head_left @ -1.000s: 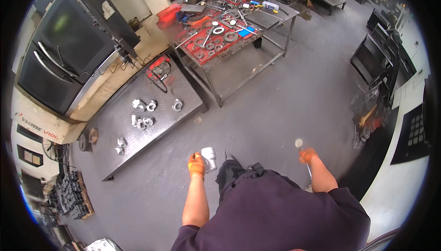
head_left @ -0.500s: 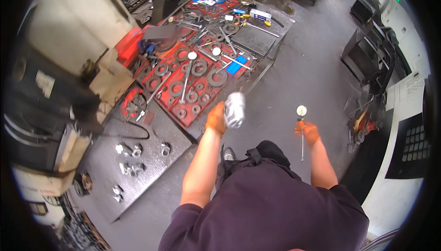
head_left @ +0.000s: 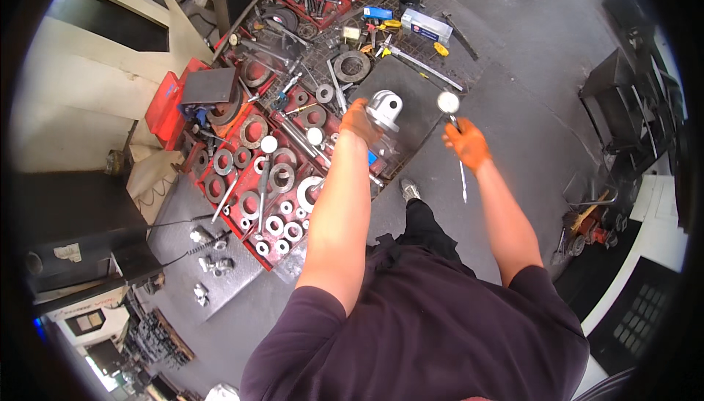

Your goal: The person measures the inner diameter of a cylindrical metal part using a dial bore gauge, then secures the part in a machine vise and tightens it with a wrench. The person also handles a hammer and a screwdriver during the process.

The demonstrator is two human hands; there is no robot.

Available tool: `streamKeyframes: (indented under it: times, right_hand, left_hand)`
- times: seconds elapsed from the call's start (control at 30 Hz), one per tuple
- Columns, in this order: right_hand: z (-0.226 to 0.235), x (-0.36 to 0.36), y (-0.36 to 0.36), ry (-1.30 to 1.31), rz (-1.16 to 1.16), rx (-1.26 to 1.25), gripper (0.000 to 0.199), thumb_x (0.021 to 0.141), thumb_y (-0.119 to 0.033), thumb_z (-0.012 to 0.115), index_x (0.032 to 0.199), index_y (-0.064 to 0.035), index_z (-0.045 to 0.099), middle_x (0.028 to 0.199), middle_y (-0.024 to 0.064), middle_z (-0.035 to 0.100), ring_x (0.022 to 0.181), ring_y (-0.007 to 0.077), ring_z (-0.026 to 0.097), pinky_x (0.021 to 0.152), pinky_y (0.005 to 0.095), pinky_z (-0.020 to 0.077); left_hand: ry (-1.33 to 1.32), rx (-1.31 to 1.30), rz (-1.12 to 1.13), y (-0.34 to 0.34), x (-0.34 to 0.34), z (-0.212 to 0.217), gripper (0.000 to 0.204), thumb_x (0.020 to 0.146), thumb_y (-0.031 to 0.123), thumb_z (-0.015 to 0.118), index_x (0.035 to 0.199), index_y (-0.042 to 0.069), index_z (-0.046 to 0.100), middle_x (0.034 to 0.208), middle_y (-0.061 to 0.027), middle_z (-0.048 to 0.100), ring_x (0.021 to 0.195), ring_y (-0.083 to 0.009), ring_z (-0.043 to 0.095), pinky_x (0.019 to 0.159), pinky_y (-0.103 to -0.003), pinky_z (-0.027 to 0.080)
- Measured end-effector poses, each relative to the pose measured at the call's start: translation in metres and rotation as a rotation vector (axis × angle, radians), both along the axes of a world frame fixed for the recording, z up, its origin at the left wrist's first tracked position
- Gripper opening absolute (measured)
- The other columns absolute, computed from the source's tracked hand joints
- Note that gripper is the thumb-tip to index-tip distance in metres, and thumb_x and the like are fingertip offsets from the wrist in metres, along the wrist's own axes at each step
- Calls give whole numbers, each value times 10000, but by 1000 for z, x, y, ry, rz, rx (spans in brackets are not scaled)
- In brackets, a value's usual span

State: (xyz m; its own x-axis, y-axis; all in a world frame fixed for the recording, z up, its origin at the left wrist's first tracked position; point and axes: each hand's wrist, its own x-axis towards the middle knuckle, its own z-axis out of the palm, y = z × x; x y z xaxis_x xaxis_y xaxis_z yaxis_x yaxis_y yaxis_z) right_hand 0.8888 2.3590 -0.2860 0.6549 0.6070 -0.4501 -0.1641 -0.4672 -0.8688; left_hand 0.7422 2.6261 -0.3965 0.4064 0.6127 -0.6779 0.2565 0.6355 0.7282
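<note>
My left hand point(head_left: 359, 122), in an orange glove, grips a silvery metal clevis part point(head_left: 385, 110) with a round hole through its lug. The part is held in the air over the near edge of a dark flat plate point(head_left: 412, 92). Off to the right, my right hand point(head_left: 467, 144), gloved alike, is closed round the stem of a dial bore gauge point(head_left: 448, 102). The gauge's white round dial stands above the fist, and its thin rod slants down below. The palm side of both hands is hidden.
Red trays point(head_left: 260, 155) of metal rings and gauges cover the bench to the left. A caliper point(head_left: 422, 66) lies beyond the plate. Several similar metal parts point(head_left: 215, 263) sit on the grey sheet-metal table point(head_left: 242, 284). Black cabinets point(head_left: 620, 97) stand at the right.
I have moved forward to the bench, and the grey table has shifted back to the left. Both hands are raised farther ahead, still holding the clevis part and the bore gauge.
</note>
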Motion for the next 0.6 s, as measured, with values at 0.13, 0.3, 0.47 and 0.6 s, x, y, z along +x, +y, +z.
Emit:
streamKeyframes:
  times: [0.13, 0.3, 0.47, 0.6]
  right_hand:
    - [-53, 53, 78, -250, 241, -215, 371, 995, -368, 584, 1112, -18, 625, 977, 160, 720, 900, 288, 677, 793, 413, 522]
    - [-47, 63, 142, -501, 415, -471, 438, 1006, -434, 483, 1133, -46, 642, 1102, 240, 719, 1065, 444, 660, 933, 518, 498]
    - [-45, 57, 175, -666, 554, -548, 400, 1009, -424, 501, 1110, -78, 673, 1061, 215, 735, 1039, 408, 693, 912, 508, 523]
    - [-57, 51, 184, -920, 562, -488, 383, 982, -446, 574, 1005, -97, 729, 987, 189, 749, 958, 413, 713, 840, 508, 552]
  left_hand:
    - [-31, 99, 8, 28, -3, -93, 380, 949, 399, 643, 1229, 148, 584, 1113, -55, 631, 951, -276, 637, 707, -521, 488]
    - [-180, -142, 151, 28, 9, -56, 470, 1000, 449, 547, 1344, 130, 557, 1274, -93, 647, 1138, -316, 647, 884, -580, 516]
    - [-405, -383, 440, 7, 27, 67, 498, 1010, 434, 563, 1349, 70, 550, 1308, -117, 641, 1195, -324, 637, 994, -546, 523]
    - [-186, -143, 432, -14, 20, 80, 490, 982, 466, 626, 1251, 57, 606, 1113, -101, 683, 969, -256, 680, 785, -429, 562]
